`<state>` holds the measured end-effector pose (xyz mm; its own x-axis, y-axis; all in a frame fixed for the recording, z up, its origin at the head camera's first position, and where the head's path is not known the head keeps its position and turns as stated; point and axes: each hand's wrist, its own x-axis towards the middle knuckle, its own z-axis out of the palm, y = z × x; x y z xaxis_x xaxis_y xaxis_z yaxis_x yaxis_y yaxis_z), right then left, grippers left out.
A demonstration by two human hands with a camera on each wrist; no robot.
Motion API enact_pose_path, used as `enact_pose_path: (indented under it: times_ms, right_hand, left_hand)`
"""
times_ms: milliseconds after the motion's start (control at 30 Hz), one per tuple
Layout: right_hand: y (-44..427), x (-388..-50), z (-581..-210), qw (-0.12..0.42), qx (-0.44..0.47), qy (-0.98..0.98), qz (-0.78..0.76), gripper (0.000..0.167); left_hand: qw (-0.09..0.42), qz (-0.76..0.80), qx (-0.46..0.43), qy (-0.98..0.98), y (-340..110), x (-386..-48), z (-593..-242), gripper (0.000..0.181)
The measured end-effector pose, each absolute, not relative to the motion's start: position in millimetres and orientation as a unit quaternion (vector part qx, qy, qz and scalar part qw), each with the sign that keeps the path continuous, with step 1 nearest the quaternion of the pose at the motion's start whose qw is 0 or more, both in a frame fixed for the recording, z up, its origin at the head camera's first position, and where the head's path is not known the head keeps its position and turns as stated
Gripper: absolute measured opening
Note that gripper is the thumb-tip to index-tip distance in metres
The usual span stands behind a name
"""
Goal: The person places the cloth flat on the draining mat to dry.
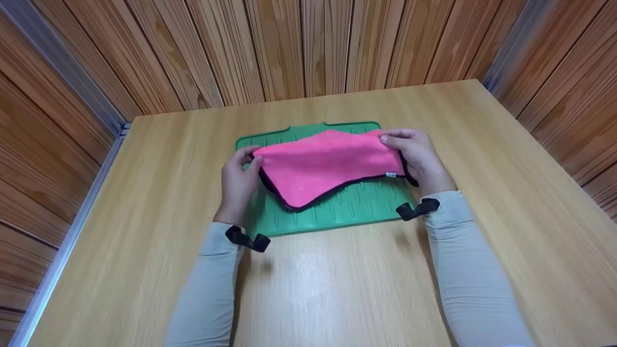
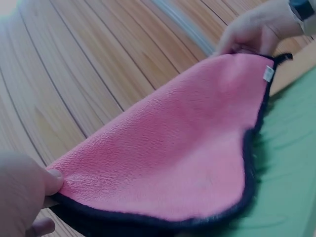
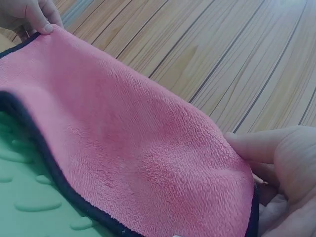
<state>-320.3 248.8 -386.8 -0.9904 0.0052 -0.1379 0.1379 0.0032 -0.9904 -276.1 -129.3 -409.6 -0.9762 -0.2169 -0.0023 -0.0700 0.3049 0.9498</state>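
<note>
A pink cloth (image 1: 328, 161) with a dark edging and a small white tag hangs stretched between both hands, folded over along its top. My left hand (image 1: 238, 183) pinches its upper left corner between thumb and fingers. At the upper right corner, my right hand (image 1: 419, 156) grips the cloth, thumb in front. Beneath it is a green ridged mat (image 1: 332, 207), partly hidden by the cloth. In the left wrist view the cloth (image 2: 168, 143) slopes up toward the right hand (image 2: 261, 29). The right wrist view shows the plush surface of the cloth (image 3: 138, 133) close up.
The mat lies on a light wooden table (image 1: 144, 202). Wood-plank walls (image 1: 284, 48) stand behind the table and at both sides. A grey metal strip (image 1: 82, 212) runs along the left side. Black straps (image 1: 248, 239) circle both wrists.
</note>
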Motion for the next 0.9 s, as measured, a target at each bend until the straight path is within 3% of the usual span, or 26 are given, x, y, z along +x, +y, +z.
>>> enact_pose_path:
  times_ms: [200,400,700,900]
  right_hand:
    - [249.4,-317.7,-381.7,-0.015,0.035,0.676,-0.736,0.033]
    - [251.0,-314.5,-379.6,-0.014,0.018,0.647,-0.762,0.028]
    - [254.1,-317.6,-386.6,0.043,0.029,0.666,-0.744,0.02]
    - [253.4,-321.1,-395.5,0.106,0.038,0.677,-0.727,0.028]
  left_hand:
    - [0.064,-0.613,0.087,-0.783,-134.6,-272.4,-395.9,0.035]
    - [0.061,-0.611,0.092,-0.784,-135.2,-269.8,-387.9,0.034]
    - [0.021,-0.607,0.093,-0.789,-135.3,-272.6,-394.6,0.033]
    - [-0.004,-0.6,0.082,-0.796,-130.9,-277.7,-408.1,0.034]
